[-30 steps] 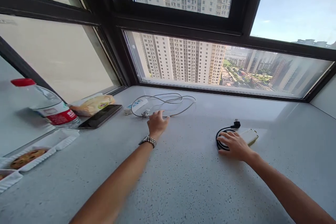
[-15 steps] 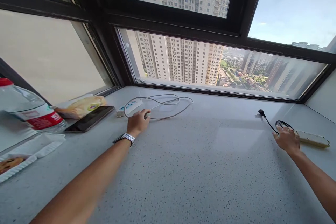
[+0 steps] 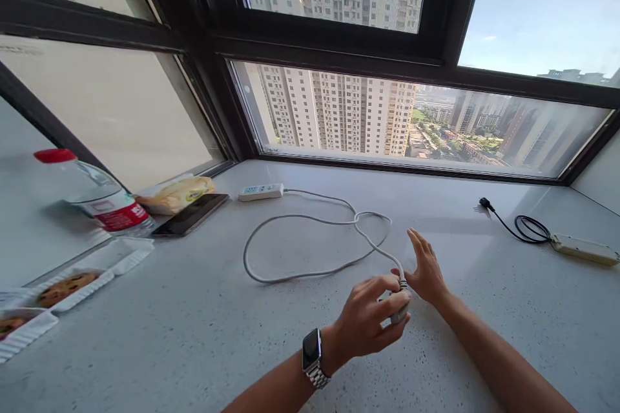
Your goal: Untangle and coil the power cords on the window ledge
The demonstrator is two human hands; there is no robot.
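Note:
My left hand (image 3: 375,316), with a watch (image 3: 312,355) on its wrist, is closed around the plug (image 3: 400,311) of a white power strip's cord. The cord (image 3: 290,276) runs from the plug in loose loops over the speckled countertop (image 3: 290,342) to the white power strip (image 3: 261,191) near the window. Just beyond the plug is my right hand (image 3: 426,271), its fingers stretched out and apart. The right thumb comes close to the cord by the plug; whether it touches cannot be made out.
At the right lies a second, cream power strip (image 3: 584,249) with a coiled black cord (image 3: 530,229) and black plug (image 3: 484,203). On the left are a bottle (image 3: 116,203), a wrapped bread (image 3: 181,193), a phone (image 3: 191,214) and a plastic tray (image 3: 128,251) with cookies (image 3: 68,289). Windows (image 3: 339,110) border the back.
My left hand has moved right and nearer with the plug, drawing the cord out into wider loops. My right hand has left the black cord and come in toward the left hand.

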